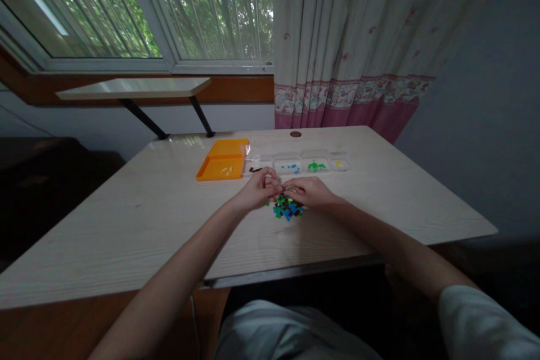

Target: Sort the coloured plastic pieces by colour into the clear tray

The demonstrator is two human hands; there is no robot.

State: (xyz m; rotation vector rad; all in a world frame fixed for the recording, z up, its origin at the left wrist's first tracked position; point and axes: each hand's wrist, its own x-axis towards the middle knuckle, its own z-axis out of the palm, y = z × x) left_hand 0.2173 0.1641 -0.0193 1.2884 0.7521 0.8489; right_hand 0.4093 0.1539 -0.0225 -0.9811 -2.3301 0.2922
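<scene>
Bits [288, 211] lie piled by the left hand [255, 190] and right hand [314, 193], easy to reach, fingers curled close, but I cannot tell what they pinch

On the pale wood-grain worktop [169, 230] I see a mixed pile of small coloured pieces [288, 208]. Beyond it lie an open orange case [223, 160] and a row of clear boxes [301, 163].

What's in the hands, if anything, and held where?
Can't tell: any piece in the left hand or right hand, by the colorful pile, is too small.
</scene>
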